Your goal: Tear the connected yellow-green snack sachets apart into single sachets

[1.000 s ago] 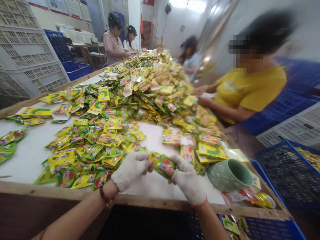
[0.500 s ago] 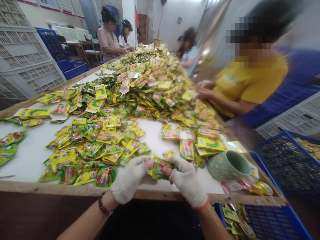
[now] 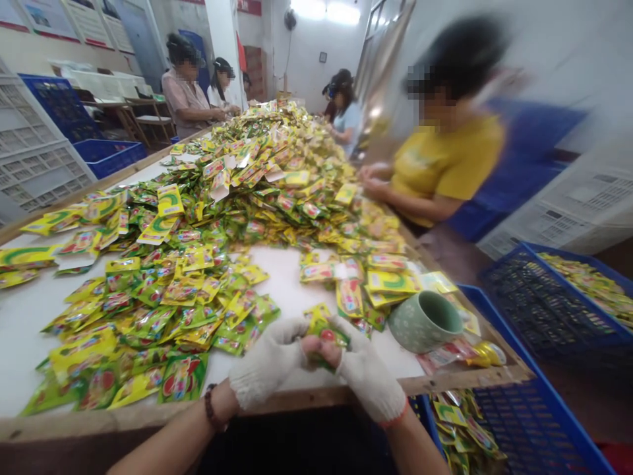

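Note:
Both hands wear white knit gloves with the thumb tips bare. Between them, just above the near table edge, is a small green and yellow candy packet point(image 3: 322, 324). My left hand point(image 3: 271, 359) pinches its left side, thumb on top. My right hand point(image 3: 368, 369) grips the right side the same way, and the two thumbs nearly meet over the packet. The fingers underneath are hidden. Left of my hands lies a spread of similar packets point(image 3: 182, 290) on the white tabletop point(image 3: 281, 267). Beyond rises a long heap of packets and flat yellow boxes point(image 3: 171, 200).
A green cup point(image 3: 413, 323) lies on its side at right, beside a red and clear wrapper point(image 3: 445, 356). Blue crates point(image 3: 524, 422) with packets stand below the right edge. A co-worker in a yellow shirt point(image 3: 445, 158) works at right; several others stand farther back.
The view has turned to the right and slightly upward. My hands have drawn closer together on the packet, the thumbs now almost touching.

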Available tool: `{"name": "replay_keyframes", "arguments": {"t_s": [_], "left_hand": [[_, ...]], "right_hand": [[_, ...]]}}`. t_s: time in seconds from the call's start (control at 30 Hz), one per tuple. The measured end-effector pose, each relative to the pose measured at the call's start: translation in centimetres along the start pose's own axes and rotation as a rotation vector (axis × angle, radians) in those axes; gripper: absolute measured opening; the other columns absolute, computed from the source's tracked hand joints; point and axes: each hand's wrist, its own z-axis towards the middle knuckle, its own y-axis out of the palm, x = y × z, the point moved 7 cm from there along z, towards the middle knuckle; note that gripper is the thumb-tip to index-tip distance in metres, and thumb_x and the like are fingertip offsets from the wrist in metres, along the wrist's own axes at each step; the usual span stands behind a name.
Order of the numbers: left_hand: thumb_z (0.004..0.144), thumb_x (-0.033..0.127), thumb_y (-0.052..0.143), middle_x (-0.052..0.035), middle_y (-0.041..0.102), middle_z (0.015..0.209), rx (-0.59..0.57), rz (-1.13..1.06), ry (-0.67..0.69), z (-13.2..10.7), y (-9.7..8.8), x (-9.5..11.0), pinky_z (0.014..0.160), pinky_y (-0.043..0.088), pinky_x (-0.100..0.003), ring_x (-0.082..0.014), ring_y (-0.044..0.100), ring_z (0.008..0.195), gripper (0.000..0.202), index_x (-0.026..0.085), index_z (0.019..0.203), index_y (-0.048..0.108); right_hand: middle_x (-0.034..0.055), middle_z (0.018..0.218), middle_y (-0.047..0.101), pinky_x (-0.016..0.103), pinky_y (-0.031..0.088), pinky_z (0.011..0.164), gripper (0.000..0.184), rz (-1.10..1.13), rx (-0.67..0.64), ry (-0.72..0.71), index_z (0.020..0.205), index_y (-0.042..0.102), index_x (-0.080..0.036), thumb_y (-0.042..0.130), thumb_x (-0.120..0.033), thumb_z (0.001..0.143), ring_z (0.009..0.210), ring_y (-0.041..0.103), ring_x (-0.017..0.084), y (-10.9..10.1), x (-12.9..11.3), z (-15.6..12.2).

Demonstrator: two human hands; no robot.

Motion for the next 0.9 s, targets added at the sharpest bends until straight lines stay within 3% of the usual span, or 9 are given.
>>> {"name": "replay_keyframes", "arguments": {"t_s": [0.1,0.2,0.3,0.37,0.47,0.6,0.73,0.9], "left_hand": [[0.089,0.043,0.046,-0.0032,0.064,0.071,0.048,0.400,0.119,3.2,-0.1,2.0,0.060,0.047,-0.026,-0.0141,0.058,0.064,0.034,0.015,0.078,0.061],[0.086,0.030,0.050,-0.0066,0.066,0.097,0.250,0.986,0.297,7.3,-1.2,4.8,0.082,0.047,-0.032,-0.0190,0.060,0.090,0.022,0.017,0.100,0.060],[0.068,0.025,0.068,-0.0130,0.059,0.119,0.243,1.147,0.307,11.1,-1.7,5.1,0.099,0.039,-0.043,-0.0287,0.053,0.112,0.054,0.017,0.119,0.053],[0.066,0.024,0.068,-0.0157,0.058,0.119,0.230,1.177,0.295,12.1,-2.0,4.9,0.098,0.039,-0.046,-0.0320,0.053,0.112,0.057,0.015,0.121,0.053],[0.068,0.027,0.065,-0.0142,0.058,0.112,0.210,1.224,0.291,10.1,-2.4,4.5,0.090,0.044,-0.042,-0.0306,0.055,0.103,0.045,0.016,0.111,0.057],[0.067,0.025,0.065,-0.0110,0.057,0.109,0.167,1.274,0.263,4.2,-2.6,3.3,0.084,0.048,-0.038,-0.0270,0.056,0.097,0.045,0.017,0.110,0.055],[0.071,0.029,0.065,-0.0101,0.059,0.106,0.201,1.282,0.209,-0.5,-2.8,1.8,0.084,0.049,-0.043,-0.0285,0.058,0.095,0.047,0.019,0.114,0.053],[0.072,0.028,0.066,-0.0071,0.060,0.100,0.342,1.219,0.289,-2.9,-2.7,1.5,0.082,0.051,-0.041,-0.0259,0.059,0.093,0.038,0.019,0.107,0.054]], "right_hand": [[0.0012,0.072,0.065,0.022,0.045,0.048,0.048,0.099,0.145,0.003,0.101,0.058,-0.017,0.076,-0.047,0.068,0.056,0.059,0.013,-1.9,0.4,0.0],[-0.0008,0.071,0.064,0.019,0.039,0.041,0.056,0.183,0.290,-0.006,0.103,0.055,-0.018,0.079,-0.049,0.063,0.049,0.055,0.010,-3.4,1.1,0.2],[-0.0031,0.068,0.061,0.017,0.036,0.039,0.059,0.191,0.351,-0.009,0.106,0.051,-0.019,0.076,-0.053,0.066,0.045,0.053,0.008,-4.0,1.8,0.4],[-0.0043,0.064,0.059,0.018,0.038,0.038,0.059,0.175,0.358,-0.021,0.109,0.048,-0.020,0.072,-0.056,0.069,0.045,0.053,0.009,-4.1,1.9,0.4],[-0.0063,0.064,0.057,0.017,0.038,0.037,0.059,0.214,0.403,-0.043,0.109,0.045,-0.022,0.071,-0.058,0.069,0.043,0.051,0.008,-4.5,1.9,0.2],[-0.0054,0.069,0.060,0.016,0.036,0.036,0.055,0.238,0.427,-0.063,0.102,0.046,-0.024,0.071,-0.059,0.068,0.042,0.050,0.007,-4.4,1.5,0.0],[-0.0050,0.063,0.058,0.018,0.037,0.038,0.047,0.072,0.343,-0.050,0.101,0.052,-0.022,0.070,-0.053,0.071,0.043,0.049,0.009,-2.6,0.7,0.0],[-0.0045,0.052,0.054,0.020,0.037,0.040,0.031,-0.237,0.177,-0.041,0.091,0.064,-0.016,0.066,-0.041,0.074,0.042,0.043,0.009,-0.7,-1.0,0.0]]}}
